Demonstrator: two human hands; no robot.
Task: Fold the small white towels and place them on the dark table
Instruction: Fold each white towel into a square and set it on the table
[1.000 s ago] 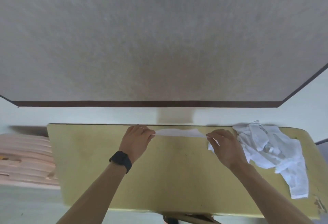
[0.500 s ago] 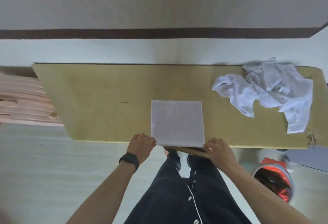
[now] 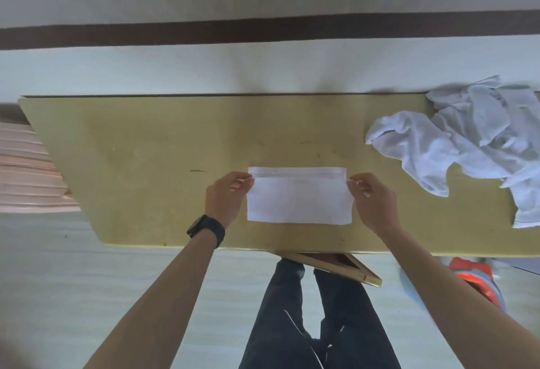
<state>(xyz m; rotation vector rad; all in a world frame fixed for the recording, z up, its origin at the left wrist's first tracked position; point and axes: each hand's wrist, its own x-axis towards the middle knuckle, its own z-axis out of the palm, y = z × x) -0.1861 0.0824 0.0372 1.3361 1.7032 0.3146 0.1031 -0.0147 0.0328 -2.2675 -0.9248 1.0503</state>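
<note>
A small white towel (image 3: 298, 199) lies on the yellow-green table (image 3: 163, 164), its near half folded up over the far half so a narrow strip of the lower layer shows at the far edge. My left hand (image 3: 226, 196) pinches the upper layer's left corner. At the right corner my right hand (image 3: 371, 200) pinches the same layer. A heap of unfolded white towels (image 3: 467, 146) lies at the table's right end.
A stack of pink slats (image 3: 26, 170) sits left of the table. A wooden frame (image 3: 336, 266) juts out under the near edge by my dark trousers. A red object (image 3: 473, 278) is on the floor at the right. Pale wall with a dark band behind.
The towel was laid flat with my hands at its near corners. Since then both hands have carried the near edge forward, folding the towel in half.
</note>
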